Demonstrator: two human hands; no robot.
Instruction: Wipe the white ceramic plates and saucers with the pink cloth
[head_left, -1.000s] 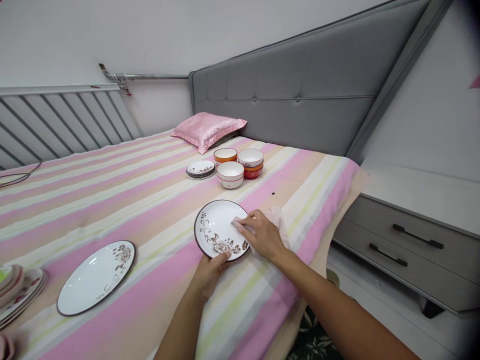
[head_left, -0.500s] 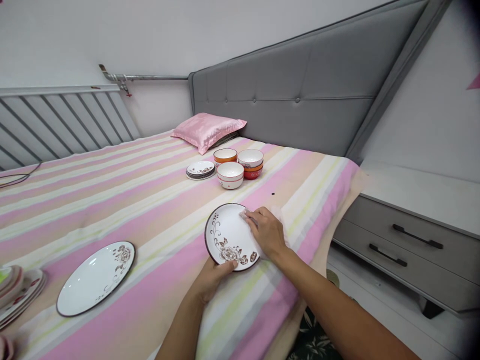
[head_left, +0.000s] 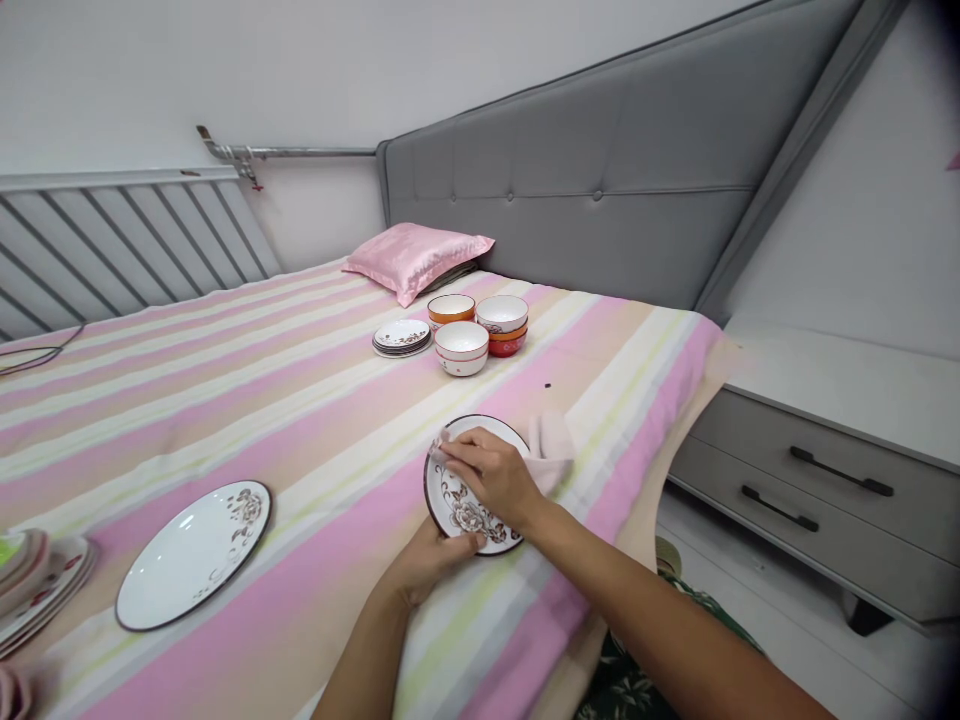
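Note:
A round white plate [head_left: 466, 517] with a dark rim and brown flowers is tilted up over the bed in front of me. My left hand [head_left: 433, 560] grips its lower left edge, the thumb lying on the face. Across the plate's upper part lies my right hand [head_left: 491, 475], its fingers closed on a pale pink cloth [head_left: 553, 452]. One end of the cloth sticks out at the fingertips by the left rim; the rest hangs beyond the right rim. To the left, a larger oval plate [head_left: 187, 560] with matching flowers rests on the bedcover.
Stacked bowls [head_left: 462, 350] and a pile of small plates [head_left: 402, 340] stand farther back, before a pink pillow [head_left: 416, 258]. More dishes [head_left: 49, 590] sit at the left edge. The striped bed [head_left: 315, 430] ends at right beside a grey drawer cabinet [head_left: 810, 480].
My right hand has swept left across the plate with the cloth, from its right side to the upper left rim. The plate has shifted slightly right and down in my left hand.

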